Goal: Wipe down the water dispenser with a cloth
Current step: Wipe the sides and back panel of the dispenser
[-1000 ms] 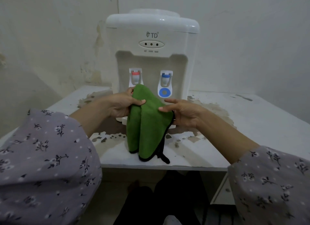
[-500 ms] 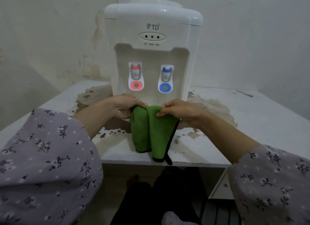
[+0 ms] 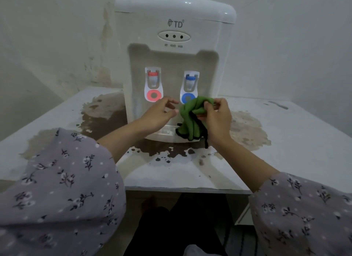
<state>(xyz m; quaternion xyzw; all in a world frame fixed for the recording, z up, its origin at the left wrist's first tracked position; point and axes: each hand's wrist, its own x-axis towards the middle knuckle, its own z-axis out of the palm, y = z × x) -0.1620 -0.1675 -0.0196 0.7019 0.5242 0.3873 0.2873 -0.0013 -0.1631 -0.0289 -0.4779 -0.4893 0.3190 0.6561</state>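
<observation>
At the lower left edge, a lilac sleeve (image 3: 57, 189) printed with small dark sprigs, with a bare forearm stretched out of it toward the middle of the bench (image 3: 295, 141). On the bench top beside that forearm, a wide brown stain (image 3: 106, 118) with flaked white patches, running up against the left side of the water dispenser (image 3: 175, 55).

At the end of the forearm, the left hand (image 3: 158, 114): fingers loosely curled, thumb out, nothing in its hold. Poised in front of the dispenser's lower front and just beside the cloth; touching it or not, cannot tell.

Behind both hands, the dispenser itself, upright at the back of the bench near the scuffed wall (image 3: 47, 36). White body, rounded cap, a "TD" mark, and an oval panel (image 3: 174, 36) with three dark dots above small labels for hot, power and warm. In the recess, a red tap (image 3: 153, 78) on the left over a red ring and a blue tap (image 3: 190, 80) on the right over a blue ring, the blue ring partly hidden by the cloth.

Right of centre, the green cloth (image 3: 190, 120) with black edging, bunched into folds. Held up in front of the blue ring and hanging down before the dispenser's base beside the drip tray (image 3: 165, 131), a black loop dangling from it.

Wrapped round its upper right part, the right hand (image 3: 219, 120), fingers and thumb curled into the fabric in a firm grip.

Farther right, paler staining on the bench, then the second lilac sleeve (image 3: 304, 217) at the lower right corner.
</observation>
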